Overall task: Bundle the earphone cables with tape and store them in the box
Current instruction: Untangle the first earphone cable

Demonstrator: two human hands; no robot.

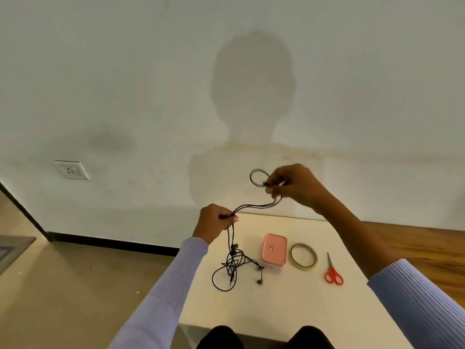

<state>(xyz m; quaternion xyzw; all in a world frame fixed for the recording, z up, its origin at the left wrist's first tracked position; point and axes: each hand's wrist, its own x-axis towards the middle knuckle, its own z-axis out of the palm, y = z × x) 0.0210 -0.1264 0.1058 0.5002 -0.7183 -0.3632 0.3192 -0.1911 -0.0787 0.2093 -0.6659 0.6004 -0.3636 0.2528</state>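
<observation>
Head view
Left hand (216, 221): raised over the table (289, 306), fingers pinching the black cables (235, 263).
Right hand (293, 185): higher, fingers pinching a small loop of the same cables.
Cables: strung between the hands; the rest hangs tangled onto the table.
Box (274, 250): pink, lid on, right of the tangle.
Tape (304, 256): just beside the box.
Scissors (333, 271): red, farthest right.

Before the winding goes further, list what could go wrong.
1. The earphone cables hanging from the left hand end in a tangle on the table; pulling may knot them tighter.
2. The small loop pinched by the right hand could spring open before the tape roll is reached.
</observation>
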